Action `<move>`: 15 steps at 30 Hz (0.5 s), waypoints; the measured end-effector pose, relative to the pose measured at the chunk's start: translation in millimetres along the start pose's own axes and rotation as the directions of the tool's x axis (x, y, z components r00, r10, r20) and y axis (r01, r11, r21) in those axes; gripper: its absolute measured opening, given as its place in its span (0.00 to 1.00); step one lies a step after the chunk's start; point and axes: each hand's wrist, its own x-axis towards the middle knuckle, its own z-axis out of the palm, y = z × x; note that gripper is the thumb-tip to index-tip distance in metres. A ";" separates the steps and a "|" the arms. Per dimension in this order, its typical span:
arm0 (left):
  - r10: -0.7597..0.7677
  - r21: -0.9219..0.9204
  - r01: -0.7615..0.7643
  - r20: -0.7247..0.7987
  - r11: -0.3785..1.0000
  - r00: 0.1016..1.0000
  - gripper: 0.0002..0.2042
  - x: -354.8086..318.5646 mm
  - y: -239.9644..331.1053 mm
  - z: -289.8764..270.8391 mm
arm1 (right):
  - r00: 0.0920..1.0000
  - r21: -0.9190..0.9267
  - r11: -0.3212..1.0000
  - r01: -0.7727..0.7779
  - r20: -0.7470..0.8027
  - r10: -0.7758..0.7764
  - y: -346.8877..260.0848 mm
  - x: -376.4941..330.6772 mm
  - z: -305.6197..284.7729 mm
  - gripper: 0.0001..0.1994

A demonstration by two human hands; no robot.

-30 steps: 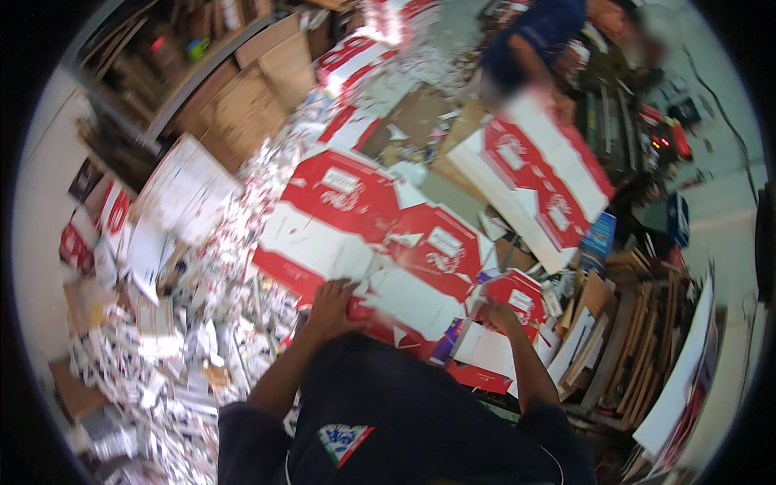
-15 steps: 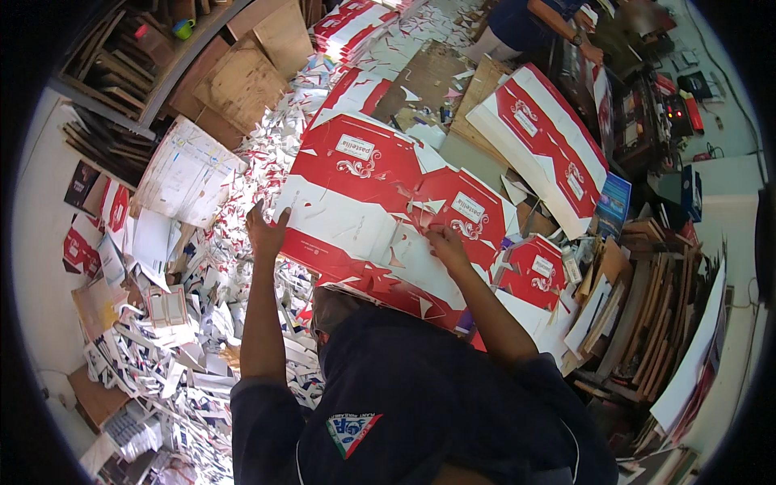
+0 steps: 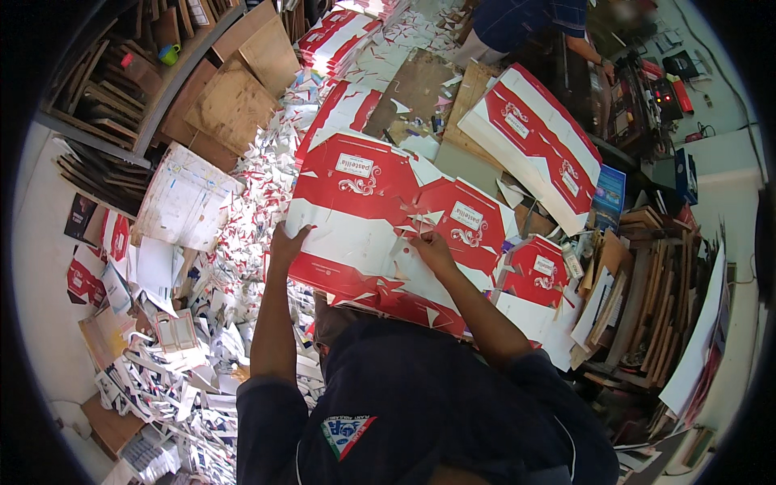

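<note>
Red and white printed cardboard sheets (image 3: 380, 218), die-cut with ragged edges, now sit squarer before us than a second ago. Our left hand (image 3: 284, 244) clasps the stack's left edge; our right hand (image 3: 432, 249) lies flat, fingers spread, on top. Paper scraps (image 3: 186, 380) litter the floor.

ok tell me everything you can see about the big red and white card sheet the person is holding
The printed card sheet is large, flat die-cut cardboard, red panels with white bands, small white labels and swirl marks. Its cut edges look jagged, with loose white tabs. It lies tilted over a stack of like sheets, above a floor littered with paper offcuts. The left hand grips its left edge; the right hand presses flat near its middle.
</note>
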 end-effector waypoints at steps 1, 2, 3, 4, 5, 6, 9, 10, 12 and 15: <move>0.006 0.002 -0.006 0.009 1.000 1.000 0.39 2.6 -0.1 0.0 | 0.999 -0.007 1.000 0.009 0.036 -0.009 -3.1 4.1 -1.4 0.18; -0.001 -0.030 0.003 0.069 1.000 0.998 0.40 4.4 -1.1 -1.8 | 1.000 -0.036 0.999 -0.002 0.004 0.003 -1.8 8.0 -0.5 0.18; -0.007 0.002 0.007 0.055 1.000 0.998 0.41 4.3 -2.2 -2.0 | 0.999 -0.064 0.998 -0.015 -0.029 0.013 0.1 10.4 1.9 0.19; -0.012 0.031 0.011 0.039 0.999 0.999 0.41 5.4 -1.5 -0.4 | 0.998 -0.094 0.995 -0.025 -0.063 0.019 0.7 15.1 2.8 0.19; -0.029 0.057 0.028 0.017 0.998 0.999 0.42 3.9 -6.9 0.8 | 0.999 -0.015 0.999 -0.048 0.001 0.048 -15.6 9.3 4.7 0.19; -0.041 0.051 0.040 0.017 0.998 0.999 0.43 4.6 -11.9 0.5 | 0.995 0.061 0.995 -0.076 0.068 0.071 -31.4 1.8 6.8 0.18; -0.032 -0.003 0.032 0.033 0.999 0.999 0.43 3.8 -8.6 2.9 | 0.980 0.227 0.954 -0.197 0.088 0.181 -43.5 -6.0 14.0 0.15; -0.001 -0.075 0.005 0.052 0.997 0.999 0.41 4.7 -5.1 3.7 | 0.978 0.276 0.940 -0.202 0.109 0.178 -29.2 3.6 12.6 0.17; 0.006 -0.079 -0.002 0.040 0.997 0.999 0.40 4.0 -4.4 3.8 | 0.965 0.328 0.909 -0.255 0.144 0.218 -20.7 10.6 10.1 0.19; 0.040 -0.083 -0.036 0.047 0.996 0.998 0.38 -0.5 -4.7 1.0 | 0.939 0.306 0.891 -0.335 0.186 0.289 -30.5 6.8 5.4 0.19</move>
